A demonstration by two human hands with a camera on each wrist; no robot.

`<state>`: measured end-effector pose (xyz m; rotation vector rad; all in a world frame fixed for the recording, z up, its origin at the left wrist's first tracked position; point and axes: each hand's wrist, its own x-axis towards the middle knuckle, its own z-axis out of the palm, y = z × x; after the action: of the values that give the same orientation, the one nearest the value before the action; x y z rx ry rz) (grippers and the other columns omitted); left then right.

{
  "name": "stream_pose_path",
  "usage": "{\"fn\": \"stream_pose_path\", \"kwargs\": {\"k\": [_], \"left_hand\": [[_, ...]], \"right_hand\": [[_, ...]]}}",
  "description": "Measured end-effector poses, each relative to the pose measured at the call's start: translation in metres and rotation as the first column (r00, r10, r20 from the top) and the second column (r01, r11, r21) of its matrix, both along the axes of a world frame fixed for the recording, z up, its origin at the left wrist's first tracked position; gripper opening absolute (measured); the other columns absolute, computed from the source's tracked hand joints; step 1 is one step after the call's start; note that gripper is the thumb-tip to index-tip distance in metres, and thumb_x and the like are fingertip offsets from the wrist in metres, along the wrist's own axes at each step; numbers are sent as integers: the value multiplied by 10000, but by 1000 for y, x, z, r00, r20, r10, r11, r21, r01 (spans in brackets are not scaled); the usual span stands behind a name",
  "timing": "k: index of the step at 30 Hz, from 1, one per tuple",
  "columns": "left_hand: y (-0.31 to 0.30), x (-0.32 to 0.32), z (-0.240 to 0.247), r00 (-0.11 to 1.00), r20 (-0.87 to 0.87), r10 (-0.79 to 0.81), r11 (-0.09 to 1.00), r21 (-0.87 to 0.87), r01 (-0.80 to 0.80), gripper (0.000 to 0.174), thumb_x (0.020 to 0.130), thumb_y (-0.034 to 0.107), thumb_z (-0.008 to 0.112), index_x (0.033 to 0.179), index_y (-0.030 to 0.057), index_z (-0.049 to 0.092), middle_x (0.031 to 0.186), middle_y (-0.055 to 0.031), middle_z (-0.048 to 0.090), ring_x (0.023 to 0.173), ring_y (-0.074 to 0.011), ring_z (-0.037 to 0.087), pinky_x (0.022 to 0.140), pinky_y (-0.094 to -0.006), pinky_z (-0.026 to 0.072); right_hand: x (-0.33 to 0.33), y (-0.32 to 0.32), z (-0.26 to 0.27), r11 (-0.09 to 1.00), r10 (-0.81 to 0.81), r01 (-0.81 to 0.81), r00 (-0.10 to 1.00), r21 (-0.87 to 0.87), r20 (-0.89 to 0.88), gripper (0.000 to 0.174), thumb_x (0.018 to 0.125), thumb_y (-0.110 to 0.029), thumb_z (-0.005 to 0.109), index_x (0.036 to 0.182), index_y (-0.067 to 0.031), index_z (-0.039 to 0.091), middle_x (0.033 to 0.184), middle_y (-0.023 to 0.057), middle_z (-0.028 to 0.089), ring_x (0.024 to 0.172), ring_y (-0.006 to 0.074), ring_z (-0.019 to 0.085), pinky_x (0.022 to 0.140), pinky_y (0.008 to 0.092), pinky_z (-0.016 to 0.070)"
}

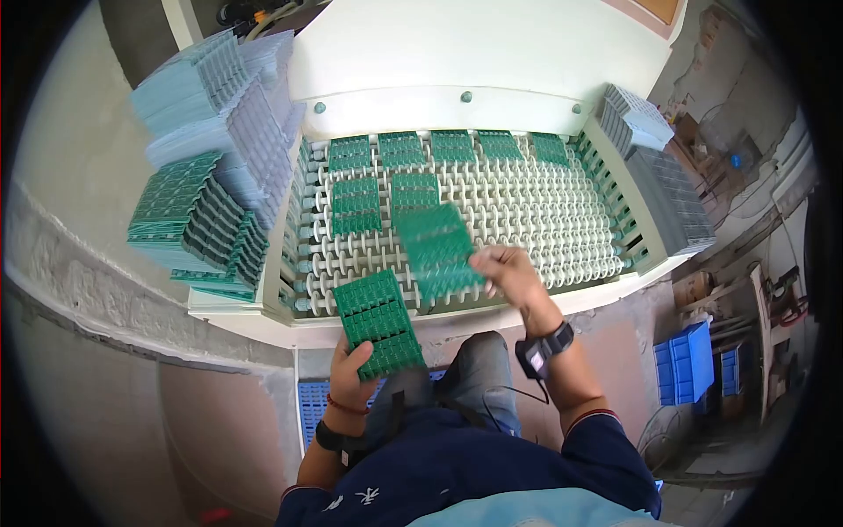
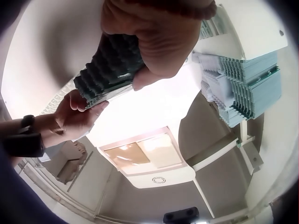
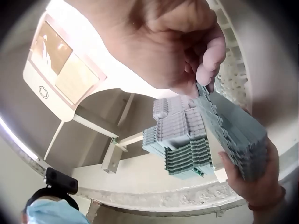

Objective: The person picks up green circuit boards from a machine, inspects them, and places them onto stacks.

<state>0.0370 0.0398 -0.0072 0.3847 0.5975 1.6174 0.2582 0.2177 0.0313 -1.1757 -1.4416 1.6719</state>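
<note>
In the head view, my left hand grips a stack of green circuit board panels by its lower left side, the thumb lying over the top. My right hand pinches the right edge of a single green circuit board panel, blurred and held over the front of the white roller conveyor. Seen from the left wrist, the stack's edges show many layers, and my right hand is close beside them. The right wrist view has my right thumb and fingers at the upper corner of the panels.
Several green panels lie in rows on the rollers. Tall stacks of panels stand on the machine's left side, and further stacks on its right. A white machine cover rises behind the rollers. Blue crates sit at the right.
</note>
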Motion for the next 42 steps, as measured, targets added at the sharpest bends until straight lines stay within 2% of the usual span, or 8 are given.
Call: {"fn": "stream_pose_path", "kwargs": {"k": [8,14,17,22,26,29,32,42], "left_hand": [[-18,-11,-14,976,216,4,999,-48,6,485,872,208,390,1282,-51,382,1241,-206,491,1116,-352,504,955,-492,397],[-25,-23,-19,980,195,-30,998,-55,41,518,816,159,427,1287,-47,366,1228,-212,493,1103,-341,517,932,-464,432],[-22,-20,-15,982,188,-17,998,-51,27,534,801,163,445,1279,-63,369,1214,-217,503,1093,-344,523,933,-458,432],[-16,-9,-8,996,55,-77,997,-16,78,538,811,215,433,1261,-75,386,1208,-218,511,1075,-342,534,937,-451,425],[-17,-7,-6,994,77,-71,997,-26,74,546,787,156,450,1253,-113,361,1199,-250,499,1073,-354,536,926,-449,441],[-22,-10,-4,997,63,-38,998,-43,41,546,787,156,450,1254,-113,360,1199,-255,497,1076,-360,533,926,-452,440],[-27,-12,6,997,57,-55,998,-7,55,543,792,163,446,1255,-110,364,1206,-264,489,1082,-368,527,934,-467,430],[-28,-20,-4,993,113,-16,999,-37,20,548,807,218,440,1268,-73,380,1217,-227,500,1084,-355,526,938,-467,418]], "right_hand": [[56,102,-21,891,-329,70,781,449,531,305,753,-252,696,658,35,653,513,33,557,462,93,469,451,263,386],[115,124,-11,930,-301,113,781,349,548,288,761,-245,684,736,40,655,520,28,535,434,100,450,419,279,360],[107,99,8,803,-494,-83,463,591,736,331,731,-290,696,908,-12,672,780,146,653,701,268,634,661,350,496],[44,81,13,601,-433,-448,513,662,741,454,742,-309,672,1113,-61,593,1144,132,583,1055,284,545,920,360,421],[11,90,-9,370,-383,-585,612,721,692,391,744,-238,639,1093,-69,589,1171,120,563,1055,277,543,911,358,417],[-4,91,3,525,-197,-737,380,425,904,327,711,-165,621,1025,-76,598,1006,130,628,915,282,602,818,399,460],[-7,87,14,445,-238,-815,293,372,926,249,723,-143,601,964,-81,597,838,116,638,746,293,622,674,391,497],[30,98,38,88,-479,-547,709,832,517,239,729,-34,574,966,-60,593,744,119,625,601,263,610,520,351,491]]}}
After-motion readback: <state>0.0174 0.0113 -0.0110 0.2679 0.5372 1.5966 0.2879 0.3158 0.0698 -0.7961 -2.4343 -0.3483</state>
